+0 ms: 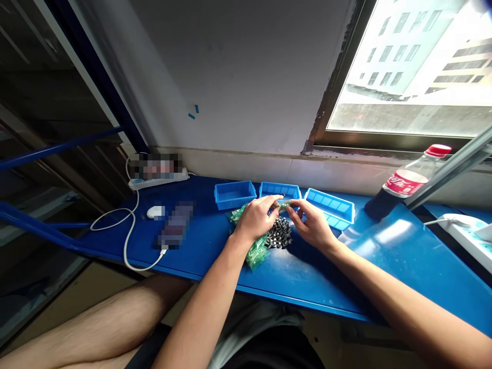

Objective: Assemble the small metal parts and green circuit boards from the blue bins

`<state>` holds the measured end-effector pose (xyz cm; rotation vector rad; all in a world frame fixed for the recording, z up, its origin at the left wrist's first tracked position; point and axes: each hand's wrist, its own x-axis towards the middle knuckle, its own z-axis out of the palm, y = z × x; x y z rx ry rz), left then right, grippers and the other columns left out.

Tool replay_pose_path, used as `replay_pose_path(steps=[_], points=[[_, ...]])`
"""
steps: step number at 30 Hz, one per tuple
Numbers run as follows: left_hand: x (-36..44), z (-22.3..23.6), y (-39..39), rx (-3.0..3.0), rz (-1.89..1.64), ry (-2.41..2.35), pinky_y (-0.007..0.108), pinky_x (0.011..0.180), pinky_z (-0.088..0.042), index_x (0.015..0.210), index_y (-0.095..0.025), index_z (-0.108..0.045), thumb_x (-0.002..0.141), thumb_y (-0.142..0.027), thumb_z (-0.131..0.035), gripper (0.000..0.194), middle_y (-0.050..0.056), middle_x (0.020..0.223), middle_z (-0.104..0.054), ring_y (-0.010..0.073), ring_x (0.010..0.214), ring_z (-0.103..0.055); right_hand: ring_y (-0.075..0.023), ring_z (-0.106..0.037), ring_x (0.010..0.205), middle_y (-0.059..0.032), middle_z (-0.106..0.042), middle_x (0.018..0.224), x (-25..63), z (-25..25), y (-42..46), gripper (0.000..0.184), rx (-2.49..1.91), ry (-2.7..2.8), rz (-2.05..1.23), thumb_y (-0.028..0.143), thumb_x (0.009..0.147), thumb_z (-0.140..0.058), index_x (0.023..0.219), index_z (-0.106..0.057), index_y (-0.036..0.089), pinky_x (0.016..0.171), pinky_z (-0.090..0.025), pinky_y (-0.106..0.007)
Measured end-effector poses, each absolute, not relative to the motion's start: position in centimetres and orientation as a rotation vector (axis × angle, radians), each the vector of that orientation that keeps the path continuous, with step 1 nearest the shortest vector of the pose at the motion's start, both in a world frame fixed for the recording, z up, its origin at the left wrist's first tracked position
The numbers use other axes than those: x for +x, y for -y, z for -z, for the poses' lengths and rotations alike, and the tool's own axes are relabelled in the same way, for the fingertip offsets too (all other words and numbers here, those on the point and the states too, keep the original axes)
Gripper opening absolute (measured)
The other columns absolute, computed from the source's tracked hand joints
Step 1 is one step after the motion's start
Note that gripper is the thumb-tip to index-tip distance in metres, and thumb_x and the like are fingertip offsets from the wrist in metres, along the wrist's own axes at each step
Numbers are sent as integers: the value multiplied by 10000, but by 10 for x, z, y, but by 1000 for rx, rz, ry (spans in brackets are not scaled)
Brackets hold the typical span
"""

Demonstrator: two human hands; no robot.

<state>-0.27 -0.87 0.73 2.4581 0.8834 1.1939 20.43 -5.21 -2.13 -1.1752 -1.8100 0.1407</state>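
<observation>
My left hand (258, 218) and my right hand (309, 221) meet above the blue table, fingertips pinched on a small green piece (285, 204) held between them. A tiny dark part shows at its upper edge, too small to name. Just below the fingers lies a pile of small black and silver parts (280, 234). A heap of shiny green pieces (257, 254) lies beside that pile, under my left wrist, which partly hides it. Behind the hands stands the middle blue bin (280, 187), its front partly covered by my fingers.
A left blue bin (234, 196) and a right blue bin (334, 205) flank the middle one. A cola bottle (403, 182) stands at the right by a metal bar. On the left are a phone (176, 225) on a white cable, a white object (154, 212) and a power strip (159, 180).
</observation>
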Motion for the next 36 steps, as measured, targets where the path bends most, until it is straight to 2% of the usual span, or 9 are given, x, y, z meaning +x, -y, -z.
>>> replay_pose_path(steps=[12, 21, 25, 27, 30, 33, 36], points=[[-3, -8, 9, 2460, -1178, -855, 378, 994, -623, 1384, -223, -667, 1017, -190, -642, 369, 57, 1180, -795, 222, 1070, -766, -195, -633, 714, -55, -724, 982, 204, 21, 55, 204, -1176, 1814, -130, 393, 1085, -572, 1208, -658, 256, 668, -548, -350], [-2, -11, 10, 2334, -1210, -808, 353, 959, -624, 1399, -229, -644, 1015, -192, -650, 386, 45, 1099, -791, 200, 1013, -758, -206, -693, 742, -85, -768, 1078, 201, 18, 57, 240, -1131, 1763, -206, 419, 1052, -624, 1231, -672, 267, 635, -604, -363], [-2, -13, 10, 2328, -1306, -827, 337, 951, -620, 1392, -215, -647, 998, -199, -684, 396, 77, 1200, -749, 188, 1022, -736, -224, -744, 798, -81, -787, 1075, 202, 20, 56, 243, -1122, 1655, -272, 452, 1025, -669, 1184, -690, 268, 703, -640, -389], [-3, -15, 11, 2316, -1340, -914, 330, 922, -617, 1353, -202, -685, 1010, -252, -685, 346, 83, 1133, -752, 195, 990, -733, -220, -757, 751, -74, -792, 1042, 203, 22, 55, 269, -1135, 1598, -289, 460, 1014, -690, 1204, -680, 268, 678, -644, -387], [-5, -19, 15, 2247, -1261, -971, 314, 829, -615, 1351, -203, -712, 1077, -363, -585, 341, 53, 926, -779, 194, 851, -747, -219, -764, 712, -59, -786, 976, 203, 20, 55, 228, -1146, 1613, -243, 428, 1027, -681, 1193, -698, 273, 644, -640, -382], [-4, -21, 18, 2198, -1170, -881, 322, 850, -623, 1249, -210, -773, 1099, -396, -527, 343, 58, 1009, -826, 213, 919, -784, -245, -774, 908, -81, -777, 1087, 200, 12, 58, 136, -1079, 1748, -123, 346, 1039, -663, 1115, -757, 285, 797, -661, -432], [-2, -18, 16, 2097, -1208, -871, 344, 937, -626, 1105, -204, -806, 1029, -313, -651, 204, 61, 1117, -832, 231, 1042, -787, -274, -742, 1099, -95, -751, 1184, 196, 8, 60, 141, -983, 1821, -126, 305, 1011, -699, 1132, -771, 296, 980, -639, -503]])
